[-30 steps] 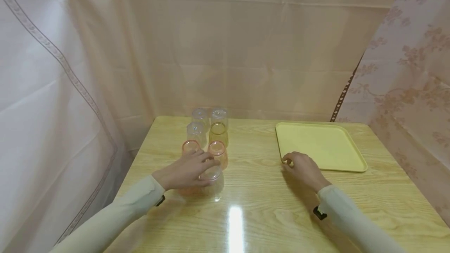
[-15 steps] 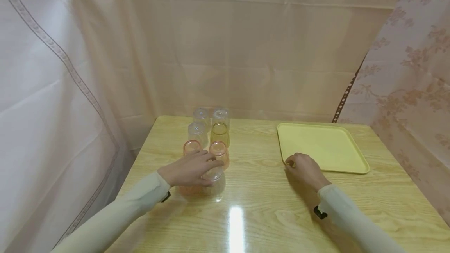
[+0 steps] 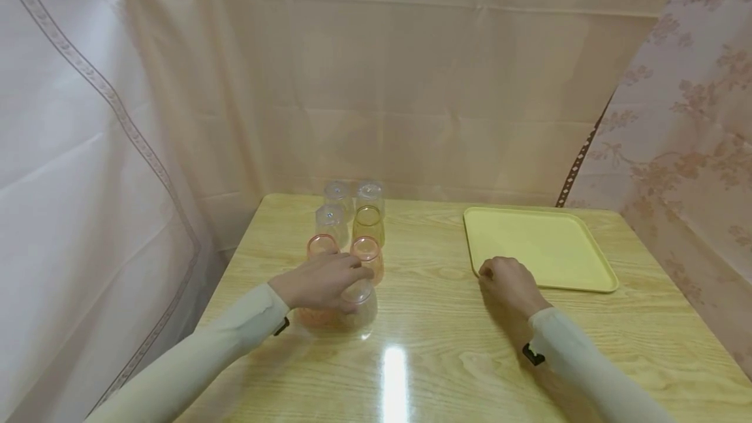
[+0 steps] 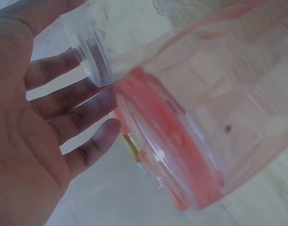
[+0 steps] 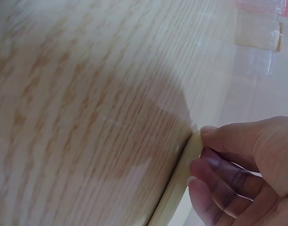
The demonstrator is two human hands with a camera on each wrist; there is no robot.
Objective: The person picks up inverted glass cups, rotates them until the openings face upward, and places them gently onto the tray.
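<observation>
Upside-down tumblers stand in two rows at the left of the table in the head view. My left hand [image 3: 322, 282] reaches over the front ones, thumb and fingertips at the base of a clear tumbler [image 3: 364, 305]. In the left wrist view, a pink tumbler [image 4: 167, 136] fills the foreground, and the clear tumbler [image 4: 90, 42] shows at the fingertips. Another pink tumbler [image 3: 314, 318] is partly hidden beneath the hand. My right hand [image 3: 510, 284] pinches the near left corner of a yellow tray [image 3: 531, 240]; the right wrist view shows thumb and fingers on the tray's rim [image 5: 181, 181].
Behind the left hand stand two pink tumblers [image 3: 367, 260], an amber tumbler [image 3: 370, 230] and several clear tumblers [image 3: 370, 194]. Bare wood tabletop [image 3: 429, 292] lies between them and the tray. A hanging cloth [image 3: 411, 83] borders the table's back edge.
My left fingers have settled lower and closer about the clear tumbler. My right thumb and fingers have closed together at the tray's corner. The tumblers and tray hold their places.
</observation>
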